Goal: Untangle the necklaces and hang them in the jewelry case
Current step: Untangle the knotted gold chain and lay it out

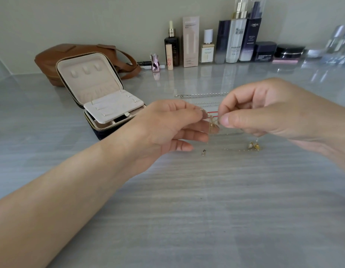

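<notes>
Above the grey table, my left hand (167, 124) and my right hand (264, 113) pinch the two sides of a tangled necklace (213, 120), a thin chain with a red thread and a pale pink pendant hanging between my fingertips. A fine gold chain with gold and pearl charms (253, 146) trails on the table below my right hand, and a small clasp (204, 152) lies near it. Silver chains (200, 95) lie stretched out behind my hands. The dark jewelry case (96, 89) stands open at the left, its cream lid raised, with three hooks inside.
A brown leather bag (51, 60) lies behind the case. Several cosmetic bottles, jars and boxes (235, 41) line the wall at the back, with a small pink bottle (155, 63) in front of them. The grey tabletop (187, 209) stretches toward me.
</notes>
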